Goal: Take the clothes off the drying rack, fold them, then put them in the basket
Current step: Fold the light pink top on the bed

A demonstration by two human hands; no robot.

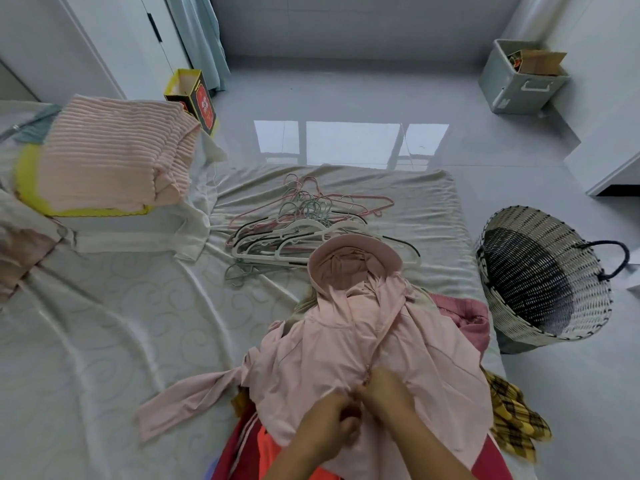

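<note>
Both hands work the pink hooded jacket [367,344]: left hand [329,434] and right hand [384,393], fingers curled, pinch its zipper edges together.

Bed [104,323] carried a creased cream sheet. On it lay a tangle of hangers [304,226] toward the far edge, a heap of clothes [460,317] at the near edge with a pink hooded jacket [363,334] on top, and a folded pink ribbed knit [114,150] far left. On the floor [346,98] a wicker basket [540,278] sat tipped just beside the bed, a grey bin [519,84] far right, and a yellow-black box [194,95] far left.
</note>
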